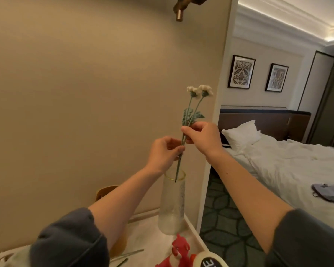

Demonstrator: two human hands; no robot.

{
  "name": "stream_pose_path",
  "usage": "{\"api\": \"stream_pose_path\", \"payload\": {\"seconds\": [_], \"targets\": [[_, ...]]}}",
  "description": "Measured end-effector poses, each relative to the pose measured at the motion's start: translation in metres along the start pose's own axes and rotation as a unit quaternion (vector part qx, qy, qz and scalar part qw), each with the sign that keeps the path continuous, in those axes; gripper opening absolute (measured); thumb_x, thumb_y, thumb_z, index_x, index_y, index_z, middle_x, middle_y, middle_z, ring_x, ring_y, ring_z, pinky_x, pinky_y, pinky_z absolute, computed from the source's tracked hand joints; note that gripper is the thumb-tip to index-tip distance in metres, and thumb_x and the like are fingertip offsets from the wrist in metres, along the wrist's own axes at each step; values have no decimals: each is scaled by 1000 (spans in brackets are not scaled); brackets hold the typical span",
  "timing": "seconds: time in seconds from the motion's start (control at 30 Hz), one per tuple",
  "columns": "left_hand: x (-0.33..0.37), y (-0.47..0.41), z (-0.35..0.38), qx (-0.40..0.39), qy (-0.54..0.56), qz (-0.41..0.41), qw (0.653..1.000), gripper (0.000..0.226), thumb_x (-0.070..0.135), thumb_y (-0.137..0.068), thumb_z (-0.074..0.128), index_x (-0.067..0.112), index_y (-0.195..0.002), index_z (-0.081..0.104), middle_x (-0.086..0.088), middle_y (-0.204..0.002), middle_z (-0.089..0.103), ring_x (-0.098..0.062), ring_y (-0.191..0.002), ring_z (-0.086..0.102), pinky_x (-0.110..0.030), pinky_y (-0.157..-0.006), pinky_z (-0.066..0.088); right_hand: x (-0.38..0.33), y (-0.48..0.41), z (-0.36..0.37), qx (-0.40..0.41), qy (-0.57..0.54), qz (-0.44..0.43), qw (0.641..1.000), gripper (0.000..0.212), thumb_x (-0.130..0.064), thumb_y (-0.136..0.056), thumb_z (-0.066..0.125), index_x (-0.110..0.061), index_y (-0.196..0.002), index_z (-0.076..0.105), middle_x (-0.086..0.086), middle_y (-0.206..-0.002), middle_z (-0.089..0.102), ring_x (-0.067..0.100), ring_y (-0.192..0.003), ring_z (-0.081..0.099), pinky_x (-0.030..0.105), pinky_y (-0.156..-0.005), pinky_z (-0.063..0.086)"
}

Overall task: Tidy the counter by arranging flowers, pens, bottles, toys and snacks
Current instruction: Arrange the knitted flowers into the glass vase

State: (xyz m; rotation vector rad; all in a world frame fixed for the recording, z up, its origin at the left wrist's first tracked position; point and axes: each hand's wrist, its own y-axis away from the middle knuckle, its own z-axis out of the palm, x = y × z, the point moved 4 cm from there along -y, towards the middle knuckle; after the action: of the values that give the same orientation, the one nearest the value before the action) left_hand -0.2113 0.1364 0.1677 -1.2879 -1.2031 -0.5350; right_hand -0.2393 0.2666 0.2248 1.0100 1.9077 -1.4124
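Two white artificial flowers point(199, 90) on green stems are held upright above a tall frosted glass vase point(172, 205) standing on the counter point(148, 236). The stem tips reach just inside the vase's mouth. My right hand point(202, 136) pinches the stems below the leaves. My left hand point(165, 152) pinches the stems a little lower, just above the vase rim. A red toy point(178, 251) lies on the counter in front of the vase.
More green stems point(127, 254) lie on the counter by my left arm. A round white lid with dark lettering point(212, 261) sits at the bottom edge. A brown object point(104, 191) stands behind my left forearm. A bed point(289, 164) fills the room to the right.
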Motion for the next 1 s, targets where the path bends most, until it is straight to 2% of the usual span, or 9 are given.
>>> {"api": "stream_pose_path", "payload": {"seconds": [0.17, 0.3, 0.43, 0.53, 0.63, 0.77, 0.83, 0.9, 1.0], "targets": [[-24, -35, 14, 18, 7, -17, 1000, 10, 14, -83, 74, 13, -93, 70, -7, -85, 72, -25, -83, 71, -37, -73, 60, 28, -30, 4, 6, -2, 2, 1000, 19, -25, -85, 72, -22, -67, 68, 4, -67, 70, 24, -68, 71, 51, -76, 57], [-43, -56, 18, 25, -2, -23, 999, 8, 15, -82, 75, 17, -89, 70, -4, -83, 72, -23, -83, 71, -33, -70, 60, 52, -50, 16, 0, 7, 6, 1000, 18, -29, -85, 71, -21, -69, 68, 2, -67, 71, 20, -67, 71, 49, -76, 57], [-74, -64, 20, 16, -59, -42, 997, 13, 19, -81, 76, 17, -92, 70, -2, -82, 71, -18, -74, 68, -35, -73, 59, 88, -55, 34, -10, 12, 35, 999, 22, -31, -85, 71, -18, -67, 66, 4, -66, 69, 22, -67, 70, 49, -75, 56], [-103, -61, 21, 12, -104, -54, 993, 14, 21, -80, 77, 18, -93, 71, 4, -82, 71, -8, -76, 65, -27, -75, 55, 120, -49, 49, -26, 16, 73, 997, 27, -32, -85, 71, -11, -70, 68, 8, -67, 70, 24, -69, 69, 49, -75, 56], [-131, -54, 23, -9, -119, -59, 991, 9, 21, -81, 76, 22, -89, 71, 10, -82, 70, -6, -82, 66, -16, -72, 50, 151, -38, 63, -46, 34, 105, 993, 26, -35, -86, 70, -11, -75, 69, 4, -71, 69, 22, -74, 67, 43, -75, 54], [-153, -47, 23, -12, -167, -34, 985, 13, 20, -86, 69, 20, -98, 75, 6, -87, 66, -9, -90, 61, -25, -79, 47, 183, -20, 75, -53, 47, 135, 988, 24, -36, -86, 70, -13, -78, 70, -4, -68, 63, 13, -68, 60, 32, -62, 44], [-159, -45, 23, -7, -185, -25, 982, 18, 19, -91, 62, 21, -105, 72, 6, -92, 61, -7, -90, 57, -22, -78, 43, 192, -13, 78, -42, 46, 140, 988, 25, -35, -85, 71, -15, -70, 68, -6, -61, 58, 10, -62, 54, 31, -59, 39], [-165, -42, 23, 1, -178, -34, 984, 20, 18, -94, 56, 22, -110, 68, 4, -106, 61, -5, -94, 57, -20, -81, 42, 199, -8, 80, -31, 49, 151, 987, 28, -34, -85, 71, -16, -65, 65, -4, -59, 57, 11, -59, 54, 31, -57, 39], [-170, -36, 25, -1, -171, -34, 985, 25, 17, -96, 51, 22, -117, 64, 5, -115, 60, -4, -102, 55, -19, -88, 41, 208, 2, 84, -30, 40, 171, 984, 31, -35, -86, 70, -12, -66, 66, 1, -59, 59, 17, -60, 55, 31, -58, 37]]}}
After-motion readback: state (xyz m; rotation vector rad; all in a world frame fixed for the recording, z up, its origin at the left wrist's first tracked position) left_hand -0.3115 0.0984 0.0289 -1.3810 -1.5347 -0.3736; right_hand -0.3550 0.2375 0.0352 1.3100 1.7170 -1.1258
